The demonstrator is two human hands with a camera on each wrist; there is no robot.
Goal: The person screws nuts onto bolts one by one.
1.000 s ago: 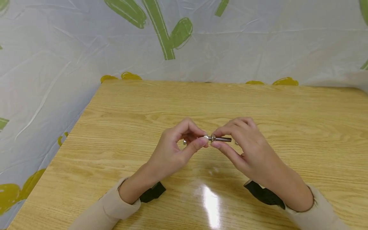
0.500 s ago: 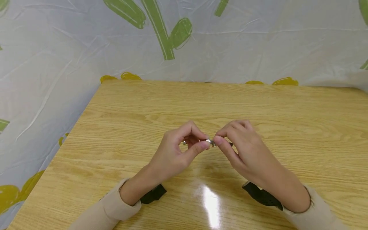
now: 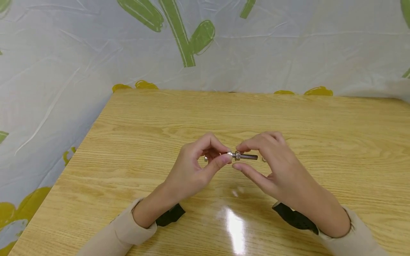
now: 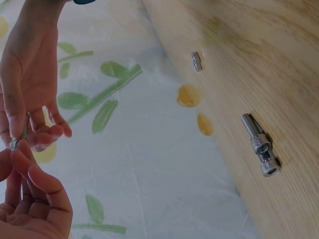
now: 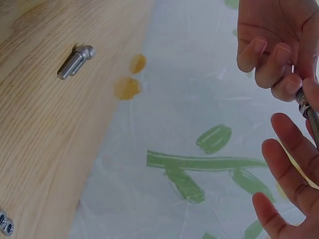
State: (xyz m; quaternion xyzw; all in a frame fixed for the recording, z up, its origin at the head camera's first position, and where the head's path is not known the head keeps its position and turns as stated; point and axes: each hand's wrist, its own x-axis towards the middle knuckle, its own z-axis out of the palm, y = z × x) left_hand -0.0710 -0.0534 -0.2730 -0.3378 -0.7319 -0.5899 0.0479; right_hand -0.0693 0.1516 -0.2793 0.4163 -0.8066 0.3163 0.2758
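Nut on a bolt, near the left end, with a long plain stretch of shank on the right. Looks held up off the table. Pinched at that left end by thumb and index of the left hand. Right hand spread fairly wide, thumb apart from the metal, index at the nut's far side, touching or just beside, can't tell which.

Probably at the twisting step, between one turn of the nut and another. Couldn't say on or off. Would call next for a light pinch on the nut from both sides, square to the shank, plus a firm left grip to keep the bolt from spinning along.

Edges: far one well apart from both hands, next to the plastic sheet. Left one well apart too, near one out of view. Lots of wood on either side for wrists. Tightest gap right between the two sets of fingertips. Also worth minding: spare bolts, seemingly a pair, lying below the left hand, and spare nuts over on the right. Easy to bump with a low wrist, at a guess.
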